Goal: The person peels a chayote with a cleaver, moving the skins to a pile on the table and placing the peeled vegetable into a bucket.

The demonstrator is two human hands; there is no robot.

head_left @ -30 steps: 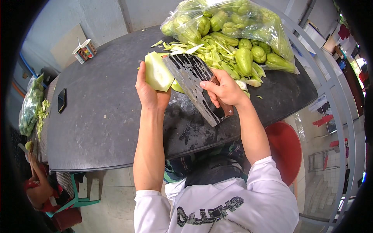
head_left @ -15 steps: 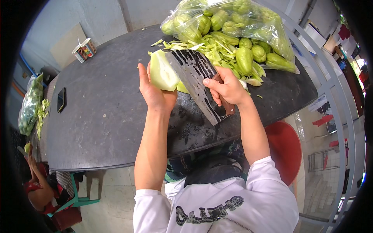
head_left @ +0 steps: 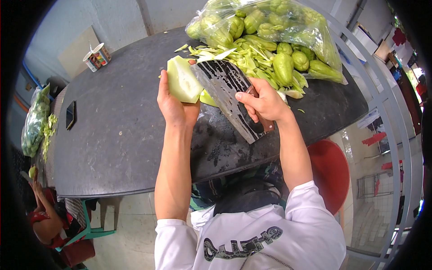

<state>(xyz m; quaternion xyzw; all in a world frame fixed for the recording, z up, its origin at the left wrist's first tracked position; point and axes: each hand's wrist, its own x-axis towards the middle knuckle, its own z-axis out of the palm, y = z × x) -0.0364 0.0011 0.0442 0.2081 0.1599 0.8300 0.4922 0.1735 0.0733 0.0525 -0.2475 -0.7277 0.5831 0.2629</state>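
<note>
My left hand is closed round a pale, peeled chayote whose cut face is turned up. In my right hand is a broad cleaver, gripped at its brown wooden handle, with wet dark patches over the blade. The blade's far end lies right beside the chayote; whether they touch I cannot tell. A green piece shows on the table just behind the chayote, partly hidden by the blade. Peel strips are heaped beyond the cleaver.
A clear plastic bag of whole chayotes spreads over the back right of the dark table. Two paper cups stand at the back left, and a phone lies near the left edge. Another person's arm shows at lower left.
My left hand has shifted slightly left with the chayote, turning its cut face more upward. A small gap has opened between it and the cleaver, which has hardly moved.
</note>
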